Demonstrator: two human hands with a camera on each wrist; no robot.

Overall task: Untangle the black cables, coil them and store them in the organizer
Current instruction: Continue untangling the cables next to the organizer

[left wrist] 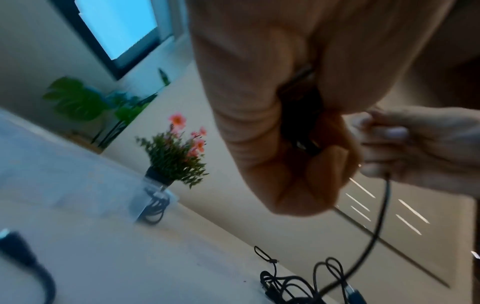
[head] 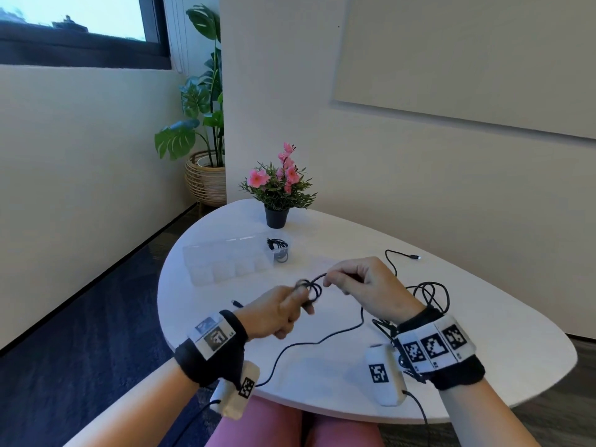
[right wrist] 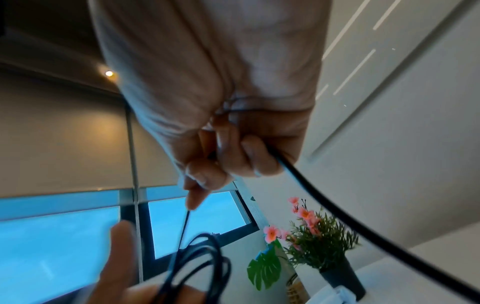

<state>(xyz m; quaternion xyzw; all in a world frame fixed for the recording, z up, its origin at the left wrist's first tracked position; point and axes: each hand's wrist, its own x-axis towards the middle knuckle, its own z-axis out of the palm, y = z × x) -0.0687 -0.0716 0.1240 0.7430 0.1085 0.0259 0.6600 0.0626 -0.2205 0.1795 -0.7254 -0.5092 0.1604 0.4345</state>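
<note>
Cables: I count three black ones. One sits coiled (head: 278, 250) in the end compartment of the clear organizer (head: 225, 262); one lies in a loose tangle (head: 430, 293) on the white table (head: 483, 317) beyond my right wrist; one is being wound. A potted pink flower (head: 279, 188) stands behind the organizer. My left hand (head: 274, 312) grips the small coil (head: 311, 290) above the table; my right hand (head: 364, 282) pinches the strand feeding it, the slack (head: 322, 340) trailing toward the near edge.
</note>
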